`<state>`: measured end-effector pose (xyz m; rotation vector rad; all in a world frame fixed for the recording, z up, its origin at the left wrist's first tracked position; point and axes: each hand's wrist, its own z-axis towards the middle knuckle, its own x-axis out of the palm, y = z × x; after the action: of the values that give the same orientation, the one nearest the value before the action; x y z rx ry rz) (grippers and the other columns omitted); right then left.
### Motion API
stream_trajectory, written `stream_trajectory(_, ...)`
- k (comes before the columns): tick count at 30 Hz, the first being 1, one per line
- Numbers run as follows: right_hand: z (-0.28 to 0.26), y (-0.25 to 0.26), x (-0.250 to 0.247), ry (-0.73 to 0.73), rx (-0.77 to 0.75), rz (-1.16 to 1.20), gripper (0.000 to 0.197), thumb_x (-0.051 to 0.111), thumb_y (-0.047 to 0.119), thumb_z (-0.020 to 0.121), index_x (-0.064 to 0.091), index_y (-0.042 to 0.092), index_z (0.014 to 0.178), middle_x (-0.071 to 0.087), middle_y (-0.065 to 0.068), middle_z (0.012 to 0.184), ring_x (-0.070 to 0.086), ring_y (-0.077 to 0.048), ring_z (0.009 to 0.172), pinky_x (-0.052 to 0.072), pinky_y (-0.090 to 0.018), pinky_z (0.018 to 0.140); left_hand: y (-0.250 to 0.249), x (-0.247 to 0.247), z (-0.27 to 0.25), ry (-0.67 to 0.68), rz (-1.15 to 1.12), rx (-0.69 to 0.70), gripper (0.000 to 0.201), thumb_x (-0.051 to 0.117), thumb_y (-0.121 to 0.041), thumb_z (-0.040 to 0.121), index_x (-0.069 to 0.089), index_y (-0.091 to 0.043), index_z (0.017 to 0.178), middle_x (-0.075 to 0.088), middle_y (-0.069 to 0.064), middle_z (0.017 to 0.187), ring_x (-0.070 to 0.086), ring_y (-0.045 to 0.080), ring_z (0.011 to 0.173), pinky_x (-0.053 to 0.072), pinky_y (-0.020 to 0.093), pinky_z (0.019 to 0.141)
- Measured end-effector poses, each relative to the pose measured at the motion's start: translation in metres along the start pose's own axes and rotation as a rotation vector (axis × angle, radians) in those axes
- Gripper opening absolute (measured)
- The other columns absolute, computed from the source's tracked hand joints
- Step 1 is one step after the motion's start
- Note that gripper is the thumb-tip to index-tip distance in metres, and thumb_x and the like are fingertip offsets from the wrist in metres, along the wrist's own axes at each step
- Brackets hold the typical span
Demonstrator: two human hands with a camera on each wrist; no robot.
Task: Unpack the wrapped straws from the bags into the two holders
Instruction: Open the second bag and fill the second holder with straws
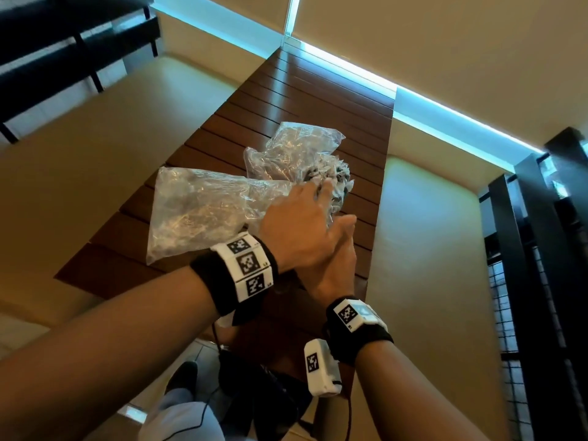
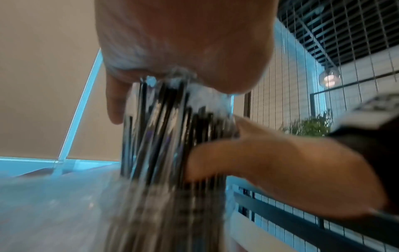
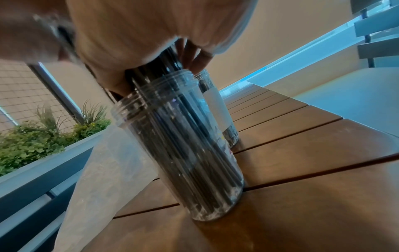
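Observation:
Two clear holders stand on the wooden slat table (image 1: 286,100): a near holder (image 3: 179,145) packed with black wrapped straws (image 2: 164,127), and a far holder (image 3: 218,105) with a white label right behind it. My left hand (image 1: 302,224) lies palm down on the straw tops, fingers stretched forward. My right hand (image 1: 337,268) is below it, curled round the bundle just above the near holder's rim. In the head view the hands hide both holders, and some straw tops (image 1: 339,183) show past the left fingers. Two clear bags, a flat bag (image 1: 203,214) and a crumpled bag (image 1: 292,148), lie on the table.
The table is narrow, with pale benches along both sides. A black railing (image 1: 541,249) runs on the right, and a planter with green plants (image 3: 43,141) sits beyond the table. Dark furniture (image 1: 47,43) stands far left. A bag's clear plastic (image 3: 103,162) hangs beside the near holder.

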<state>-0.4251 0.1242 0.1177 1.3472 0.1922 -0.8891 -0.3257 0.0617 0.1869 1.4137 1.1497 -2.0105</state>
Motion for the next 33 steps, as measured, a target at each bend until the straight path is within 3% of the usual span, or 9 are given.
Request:
stream_trajectory(4, 0.003, -0.021, 0.001, 0.161, -0.051, -0.151, 0.064, 0.072, 0.057, 0.070, 0.052, 0.021, 0.120, 0.047, 0.002, 0.118, 0.045, -0.014, 0.106, 0.031, -0.001, 0.085, 0.012, 0.018, -0.006, -0.058, -0.064, 0.042, 0.087, 0.015, -0.071, 0.094, 0.012, -0.010, 0.157, 0.029, 0.011, 0.158, 0.030, 0.025, 0.143, 0.034, 0.045, 0.115)
stream_trajectory(9, -0.001, -0.032, 0.003, 0.211, -0.115, -0.238, 0.036, 0.057, 0.060, 0.079, 0.060, 0.026, 0.092, 0.058, 0.004, 0.092, 0.049, -0.013, 0.086, 0.049, -0.037, 0.075, 0.014, 0.027, -0.010, -0.056, -0.142, 0.060, 0.096, 0.019, -0.082, 0.086, 0.006, -0.020, 0.158, 0.031, 0.009, 0.155, 0.034, 0.024, 0.139, 0.037, 0.048, 0.111)
stream_trajectory(13, -0.001, -0.024, 0.008, 0.209, -0.016, -0.109, 0.039, 0.068, 0.063, 0.071, 0.059, 0.028, 0.086, 0.063, 0.004, 0.089, 0.058, -0.007, 0.079, 0.050, -0.025, 0.065, 0.010, 0.006, 0.000, -0.117, -0.025, 0.094, 0.099, 0.022, -0.091, 0.076, 0.029, -0.025, 0.150, 0.038, 0.005, 0.147, 0.039, 0.023, 0.133, 0.033, 0.054, 0.109)
stream_trajectory(17, -0.004, -0.023, 0.010, 0.205, -0.045, -0.182, 0.050, 0.060, 0.067, 0.073, 0.060, 0.026, 0.101, 0.056, 0.007, 0.102, 0.043, -0.005, 0.094, 0.031, -0.003, 0.081, 0.006, 0.006, 0.002, -0.061, 0.110, 0.091, 0.086, 0.026, -0.087, 0.079, 0.047, -0.022, 0.130, 0.049, 0.004, 0.125, 0.047, 0.023, 0.111, 0.048, 0.044, 0.088)
stream_trajectory(19, -0.003, -0.023, 0.009, 0.246, -0.114, -0.317, 0.039, 0.049, 0.061, 0.080, 0.059, 0.027, 0.096, 0.052, 0.012, 0.097, 0.036, -0.007, 0.099, 0.025, -0.005, 0.077, 0.009, 0.014, -0.004, -0.105, 0.147, 0.103, 0.073, 0.032, -0.081, 0.081, 0.050, -0.021, 0.120, 0.051, 0.003, 0.115, 0.046, 0.021, 0.100, 0.046, 0.035, 0.077)
stream_trajectory(23, -0.004, -0.032, 0.017, 0.263, -0.013, -0.325, 0.050, 0.049, 0.062, 0.082, 0.053, 0.029, 0.119, 0.053, 0.003, 0.123, 0.042, -0.009, 0.110, 0.019, 0.005, 0.087, 0.009, 0.012, -0.005, -0.063, 0.155, 0.097, 0.077, 0.031, -0.084, 0.079, 0.049, -0.023, 0.122, 0.049, 0.001, 0.117, 0.045, 0.020, 0.102, 0.044, 0.036, 0.081)
stream_trajectory(25, -0.004, -0.028, 0.018, 0.268, -0.003, -0.298, 0.062, 0.053, 0.065, 0.079, 0.050, 0.026, 0.127, 0.056, 0.002, 0.124, 0.048, -0.007, 0.111, 0.011, 0.005, 0.093, 0.006, 0.002, 0.000, -0.019, 0.152, 0.099, 0.084, 0.027, -0.088, 0.078, 0.050, -0.023, 0.125, 0.051, 0.003, 0.120, 0.048, 0.023, 0.107, 0.042, 0.043, 0.090)
stream_trajectory(27, -0.001, -0.022, 0.015, 0.191, -0.011, -0.176, 0.060, 0.064, 0.065, 0.069, 0.051, 0.029, 0.116, 0.057, 0.004, 0.113, 0.049, -0.003, 0.101, 0.022, 0.002, 0.091, 0.001, -0.008, 0.008, -0.015, 0.143, 0.101, 0.085, 0.022, -0.087, 0.080, 0.054, -0.022, 0.124, 0.054, 0.003, 0.123, 0.051, 0.023, 0.112, 0.041, 0.047, 0.097)
stream_trajectory(33, -0.004, -0.015, 0.008, 0.168, -0.052, -0.138, 0.063, 0.067, 0.064, 0.064, 0.062, 0.022, 0.111, 0.059, -0.003, 0.113, 0.052, -0.017, 0.104, 0.038, -0.016, 0.080, -0.002, -0.005, 0.018, 0.084, 0.228, 0.167, 0.069, 0.026, -0.070, 0.094, 0.062, -0.015, 0.117, 0.061, 0.006, 0.119, 0.056, 0.024, 0.110, 0.044, 0.043, 0.091)
